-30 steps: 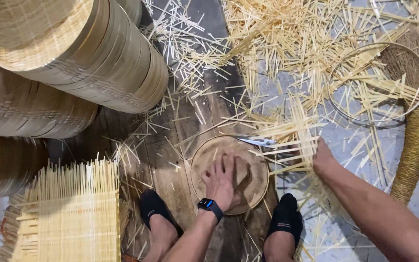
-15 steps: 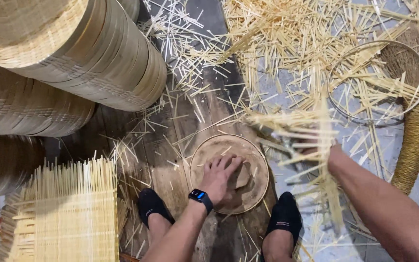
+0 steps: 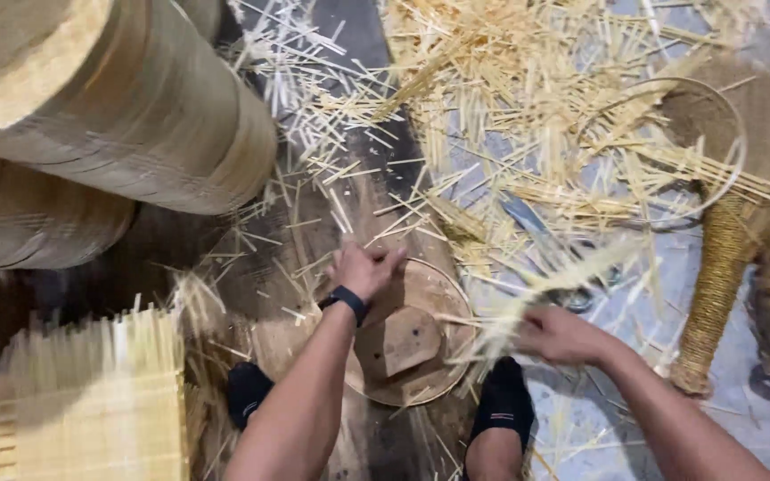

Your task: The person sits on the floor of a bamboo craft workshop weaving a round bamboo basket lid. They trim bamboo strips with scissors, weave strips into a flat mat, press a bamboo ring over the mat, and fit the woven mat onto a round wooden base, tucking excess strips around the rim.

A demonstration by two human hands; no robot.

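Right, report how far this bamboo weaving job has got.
Done: stacks of finished woven rounds lie at left, and offcut slivers litter the floor. In hand: the left hand rests on the rim of the round wooden form, while the right hand holds a blurred woven strip mat beside it. Left: the mat is not yet on the form.

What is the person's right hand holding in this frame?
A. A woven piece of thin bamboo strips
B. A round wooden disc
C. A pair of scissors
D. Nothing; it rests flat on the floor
A: the right hand grips a blurred woven piece of bamboo strips, while the left hand rests on the round wooden disc.
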